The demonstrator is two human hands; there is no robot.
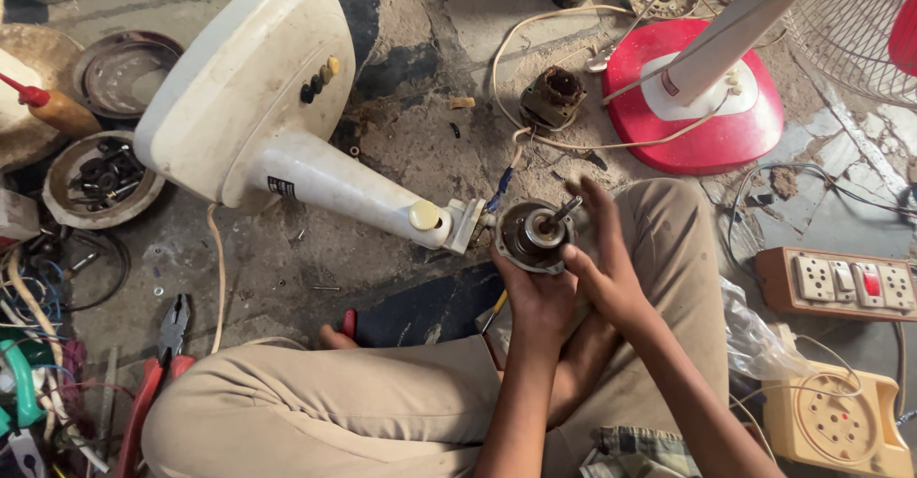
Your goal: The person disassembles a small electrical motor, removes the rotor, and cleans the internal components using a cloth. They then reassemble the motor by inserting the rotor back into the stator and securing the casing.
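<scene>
A round metal fan motor [531, 235] with a thin shaft sticking up sits in my left hand [535, 292], which cups it from below. My right hand [602, 263] is beside it, fingers stretched up along the motor's right side and touching near the shaft. Wires join the motor to the neck of a cream pedestal fan stand [287, 125] lying on its side, its round base up to the left with several small buttons. I sit cross-legged in beige trousers, with the motor over my knee.
A second fan with a red base [707, 115] stands at the upper right beside a wire grille. A loose dark motor core [554, 96] lies on the dirt floor. Red-handled pliers [158, 363], dishes of small parts [100, 177], a brown socket board [841, 282] and a yellow extension box [836, 425] surround me.
</scene>
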